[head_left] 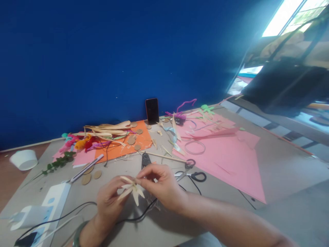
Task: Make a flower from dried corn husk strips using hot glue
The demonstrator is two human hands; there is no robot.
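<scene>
A pale flower of dried, straw-coloured strips (135,193) is held low over the table, its petals spread downward. My left hand (109,197) is closed on its left side, with fingers behind the petals. The fingertips of my right hand (160,185) pinch at the flower's upper centre; what exactly they grip there is too small to make out. Just behind my hands lies a dark-handled tool (146,160), partly covered by the right hand. Scissors with black handles (197,176) rest to the right of that hand.
Orange paper (142,135) bears dried husk strips (110,130). Pink sheets (221,161) cover the right side. A phone (152,111) leans against the blue wall. At left are a white cup (24,160), a power strip (55,199) and a craft knife (86,168). Cables run beneath my hands.
</scene>
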